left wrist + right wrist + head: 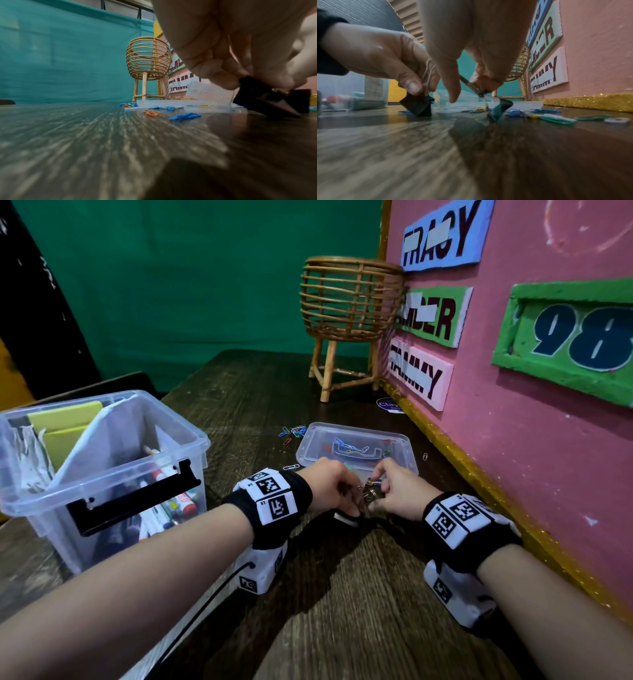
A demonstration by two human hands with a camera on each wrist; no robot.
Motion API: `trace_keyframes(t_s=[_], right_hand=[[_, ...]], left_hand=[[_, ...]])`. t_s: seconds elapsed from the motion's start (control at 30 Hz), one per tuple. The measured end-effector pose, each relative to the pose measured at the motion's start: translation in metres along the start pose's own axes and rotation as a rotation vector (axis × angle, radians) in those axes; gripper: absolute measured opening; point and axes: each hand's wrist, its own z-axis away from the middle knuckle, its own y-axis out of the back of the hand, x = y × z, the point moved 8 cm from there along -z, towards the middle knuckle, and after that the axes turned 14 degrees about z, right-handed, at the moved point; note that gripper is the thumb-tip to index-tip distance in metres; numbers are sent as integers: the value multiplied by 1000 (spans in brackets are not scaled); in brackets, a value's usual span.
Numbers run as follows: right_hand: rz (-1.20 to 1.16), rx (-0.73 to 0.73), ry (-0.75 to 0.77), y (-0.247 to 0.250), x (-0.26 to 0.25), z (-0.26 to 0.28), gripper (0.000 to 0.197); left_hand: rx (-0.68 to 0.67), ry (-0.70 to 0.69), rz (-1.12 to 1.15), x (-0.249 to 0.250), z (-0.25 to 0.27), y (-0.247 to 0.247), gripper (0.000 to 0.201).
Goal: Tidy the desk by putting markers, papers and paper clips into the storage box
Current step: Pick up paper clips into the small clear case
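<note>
Grainy wooden desk [342, 594], both hands pinching wire-handled binder clips: left [330, 489] black [418, 106], right [399, 496] teal [500, 109].

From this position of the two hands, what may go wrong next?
The left hand pinches a black binder clip by its wire handles; it may slip. The right hand holds a green binder clip equally lightly. Loose paper clips nearby may scatter.

Pink wall [513, 440] with a blue sign [442, 234] reading "TRACY" partly taped over, pink sign [419, 373] reading "TAMMY" partly covered, green sign [435, 314] ending "ER", green plaque [568, 337] numbered "98", round blue sticker [388, 405] on the worktop [342, 594] starting "Clay"
</note>
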Motion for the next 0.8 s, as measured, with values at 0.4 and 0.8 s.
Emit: trace_keyframes(t_s=[0.4, 0.8], right_hand=[[-332, 95, 114, 15, -16, 5, 24], [-341, -117, 81, -4, -15, 4, 26]], left_hand=[[85, -38, 65, 0, -2, 7, 23], [179, -83, 93, 8, 2, 15, 60]])
